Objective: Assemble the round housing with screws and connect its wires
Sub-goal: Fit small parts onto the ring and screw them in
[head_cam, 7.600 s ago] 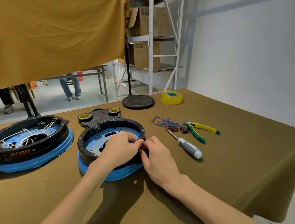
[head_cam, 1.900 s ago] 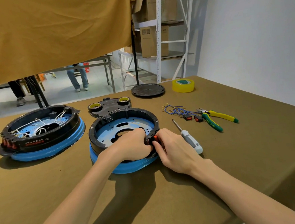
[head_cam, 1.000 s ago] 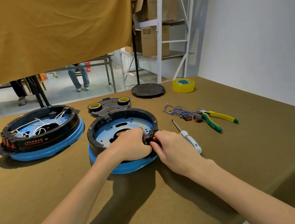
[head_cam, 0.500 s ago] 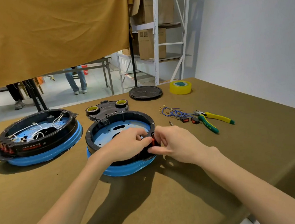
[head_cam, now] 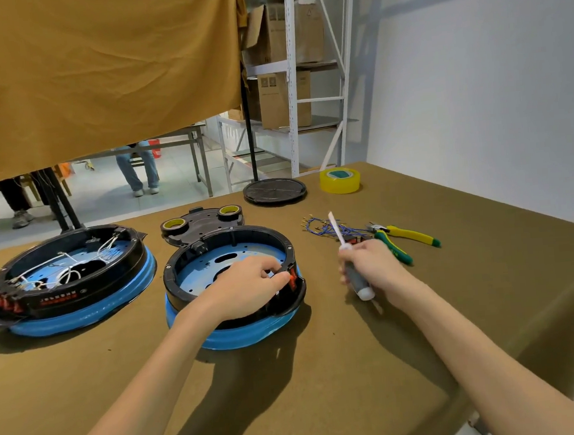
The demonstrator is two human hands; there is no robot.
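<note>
A round black housing (head_cam: 192, 259) with a blue base sits in front of me on the brown table. My left hand (head_cam: 246, 285) rests over its near right rim, fingertips pinching the rim beside a red switch (head_cam: 293, 278). My right hand (head_cam: 373, 269) is to the right of the housing, lifted off the table, gripping a screwdriver (head_cam: 344, 247) with its shaft pointing up and away. A bundle of blue wires (head_cam: 320, 226) with small connectors lies beyond my right hand.
A second round housing (head_cam: 67, 279) with white wires stands at the left. A black plate with two tape rolls (head_cam: 200, 222), a round black lid (head_cam: 274, 191) and yellow tape (head_cam: 340, 179) lie farther back. Green-yellow pliers (head_cam: 405, 239) lie right of the wires.
My right hand left the red switch on the rim, moved right and picked the screwdriver up off the table. My left hand stayed on the housing rim.
</note>
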